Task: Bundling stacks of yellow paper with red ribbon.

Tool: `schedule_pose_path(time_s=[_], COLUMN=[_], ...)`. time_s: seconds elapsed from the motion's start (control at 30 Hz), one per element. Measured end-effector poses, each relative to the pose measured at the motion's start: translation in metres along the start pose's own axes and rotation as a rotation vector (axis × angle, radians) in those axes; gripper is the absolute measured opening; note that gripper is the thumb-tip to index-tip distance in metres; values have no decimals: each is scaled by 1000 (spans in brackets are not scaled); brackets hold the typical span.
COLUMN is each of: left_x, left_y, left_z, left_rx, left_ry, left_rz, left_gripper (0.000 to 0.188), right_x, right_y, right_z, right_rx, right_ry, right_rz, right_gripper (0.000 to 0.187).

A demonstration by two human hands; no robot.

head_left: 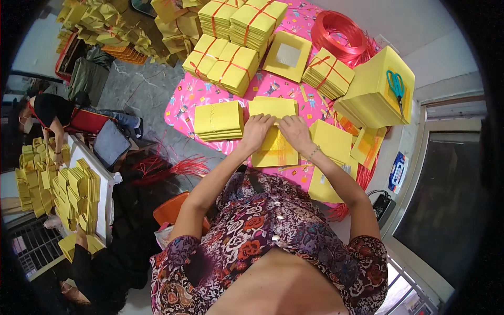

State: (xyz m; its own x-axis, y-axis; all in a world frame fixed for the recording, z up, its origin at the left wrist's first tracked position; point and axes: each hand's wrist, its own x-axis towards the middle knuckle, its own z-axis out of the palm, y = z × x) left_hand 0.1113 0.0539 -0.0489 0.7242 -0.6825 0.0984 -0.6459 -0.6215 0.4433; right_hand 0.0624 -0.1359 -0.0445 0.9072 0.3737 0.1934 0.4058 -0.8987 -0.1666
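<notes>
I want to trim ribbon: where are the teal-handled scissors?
The teal-handled scissors lie toward the upper right of the head view, on the tall yellow paper stack, right of and below the coil of red plastic ribbon.

Even, fairly bright light with soft shadows covers the yellow paper (262, 157), which looks reasonably sharp, while the glossy cloth (181, 105) shows pale glare. The lower left is dim. Fisheye distortion bows the pale frame (420, 157) near a black rim.

The yellow sheet (274, 153) at centre looks like matt paper; the worktop (184, 118) glossy and plastic-covered; the ribbon coil (334, 49), upper right, shiny plastic; the scissor handles (398, 93) smooth plastic.
</notes>
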Motion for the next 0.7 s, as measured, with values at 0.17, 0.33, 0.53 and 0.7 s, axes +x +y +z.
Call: schedule_pose_path(time_s=[0.17, 0.33, 0.53, 0.7], left_x=[6, 0, -31, -78], left_y=[1, -2, -41, -88], left_z=[-16, -50, -92, -88], left_rx=[116, 102, 157, 252], left_ry=[222, 356, 488, 491], left_rz=[94, 141, 99, 23], left_gripper=[42, 48, 50, 51], right_x=[13, 32, 82, 118], right_y=[-4, 16, -18, -73], right_z=[-30, -33, -7, 8], right_rx=[187, 1115, 1074, 1196], right_ry=[261, -1, 30, 3], right_rz=[273, 807, 827, 666], right_gripper=[40, 61, 69, 73])
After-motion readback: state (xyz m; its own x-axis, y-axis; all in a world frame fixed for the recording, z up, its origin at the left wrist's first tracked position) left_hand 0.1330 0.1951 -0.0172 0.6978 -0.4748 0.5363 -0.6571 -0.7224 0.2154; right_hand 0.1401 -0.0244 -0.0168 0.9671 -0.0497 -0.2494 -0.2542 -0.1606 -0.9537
